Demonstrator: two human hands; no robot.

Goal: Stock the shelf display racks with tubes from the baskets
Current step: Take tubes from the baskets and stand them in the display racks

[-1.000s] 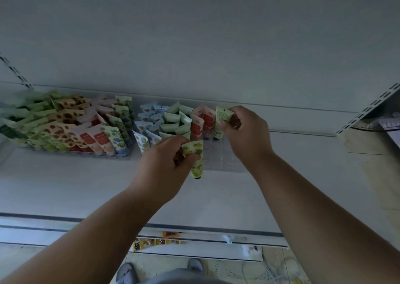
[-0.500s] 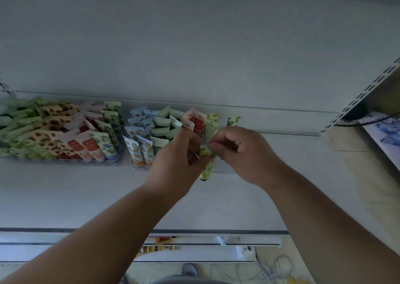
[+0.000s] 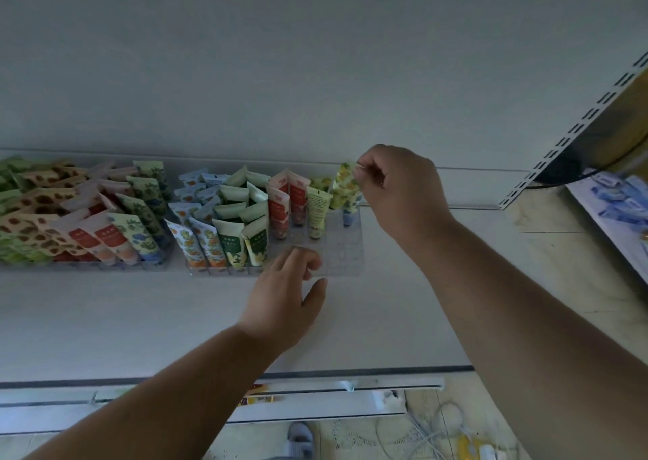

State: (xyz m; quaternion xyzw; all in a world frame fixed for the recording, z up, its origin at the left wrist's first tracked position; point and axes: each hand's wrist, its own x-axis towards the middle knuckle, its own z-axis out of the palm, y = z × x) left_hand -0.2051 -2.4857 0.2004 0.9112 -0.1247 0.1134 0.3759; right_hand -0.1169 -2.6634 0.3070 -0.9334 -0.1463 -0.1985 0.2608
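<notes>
Here, two hands, right hand pinching one tube

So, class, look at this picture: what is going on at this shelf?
A person is stocking a clear plastic display rack on a white shelf. The right hand pinches the top of a yellow-green patterned tube and holds it at the rack's far right corner, beside tubes already standing there. The left hand holds nothing, its fingers loosely curled at the rack's front edge. The rack's right front part has no tubes yet.
</notes>
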